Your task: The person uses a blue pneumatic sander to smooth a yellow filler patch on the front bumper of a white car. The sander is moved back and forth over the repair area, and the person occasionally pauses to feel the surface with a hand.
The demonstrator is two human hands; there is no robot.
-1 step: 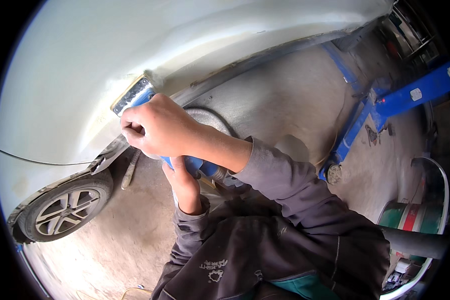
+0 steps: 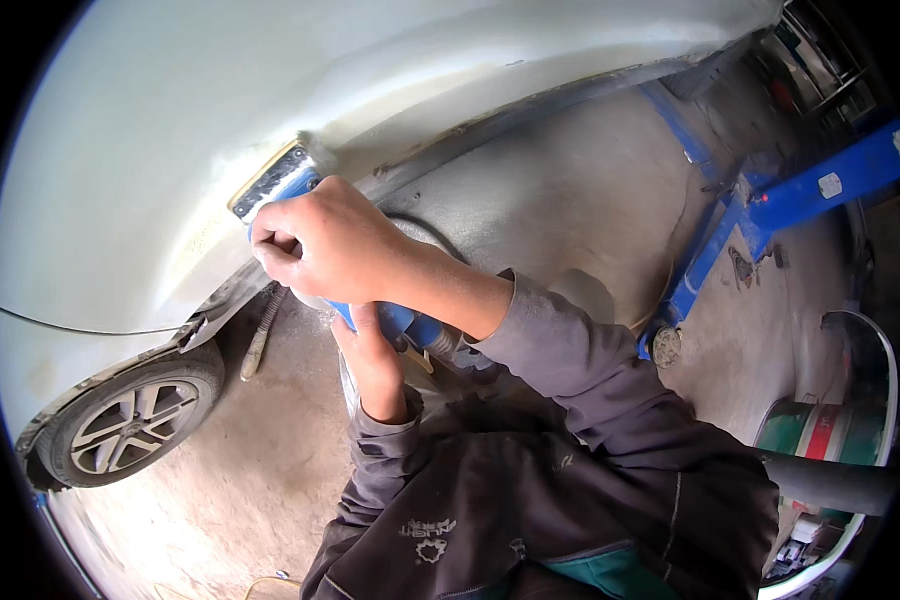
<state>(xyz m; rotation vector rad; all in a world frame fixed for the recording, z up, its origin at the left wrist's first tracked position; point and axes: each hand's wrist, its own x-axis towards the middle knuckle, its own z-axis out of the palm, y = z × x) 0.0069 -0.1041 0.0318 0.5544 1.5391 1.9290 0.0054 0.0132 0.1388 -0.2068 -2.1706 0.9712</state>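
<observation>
Both hands on the tool, its flat head to the panel

In the head view, the right hand (image 2: pixel 335 240) wraps over the front of a blue hand-held tool with a rectangular head (image 2: pixel 398 320), its fingers curled in. The left hand (image 2: pixel 373 362) grips the tool's rear body, thumb up along it, fingers mostly hidden. The dark, dust-speckled head lies against a pale, smooth car body panel (image 2: pixel 160 130), above the lower edge and up from the grey-spoked wheel (image 2: pixel 135 425). A grey ribbed hose (image 2: pixel 442 342) shows behind the left hand.

Good handling here likely means seating the head's whole face flat, since a tipped edge could gouge the curved surface. Light, even pressure from the right hand should suffice, with the left steadying the rear and guiding the hose clear.
</observation>
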